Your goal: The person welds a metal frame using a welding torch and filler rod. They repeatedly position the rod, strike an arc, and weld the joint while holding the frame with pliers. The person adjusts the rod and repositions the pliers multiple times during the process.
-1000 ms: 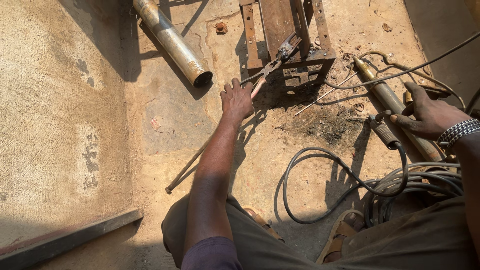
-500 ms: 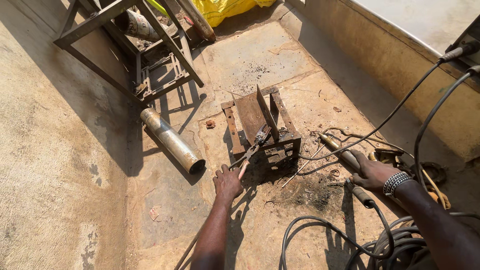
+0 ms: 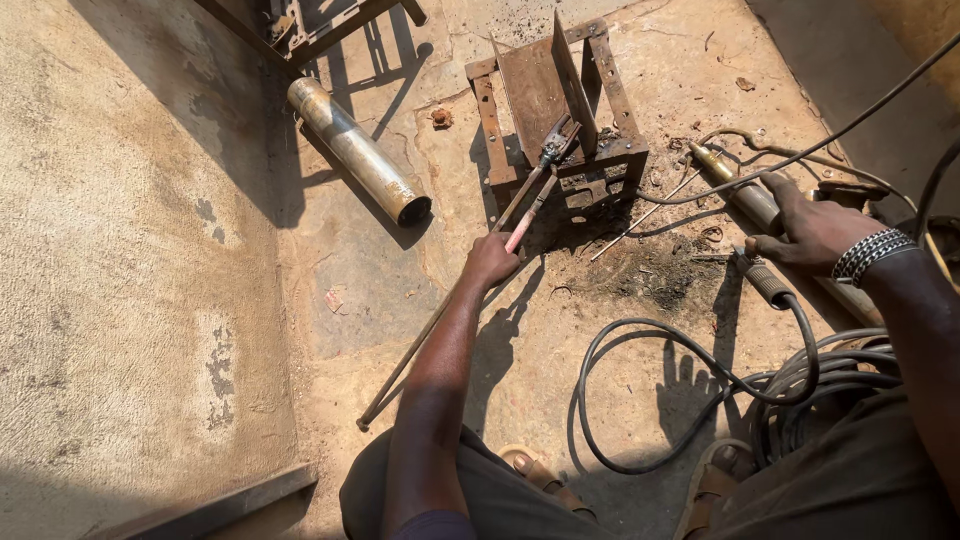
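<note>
I see the concrete floor (image 3: 150, 250) carrying a rusty metal frame (image 3: 560, 100), with a steel pipe (image 3: 358, 150) lying left of it and black cable (image 3: 700, 370) coiled near my feet. My left hand (image 3: 490, 262) is closed around the pliers (image 3: 535, 190) clamped on the frame. My right hand (image 3: 810, 232) grips the electrode holder (image 3: 735, 185).

A dented metal pipe (image 3: 358, 150) lies slantwise on the sunlit concrete floor (image 3: 130, 250), its open end toward the camera, just below the legs of a steel frame (image 3: 320, 20) at the top edge. A long thin rod (image 3: 400, 370) rests on the ground, a flat steel bar (image 3: 200, 510) sits bottom left, and scorched debris (image 3: 655, 280) darkens the middle.
</note>
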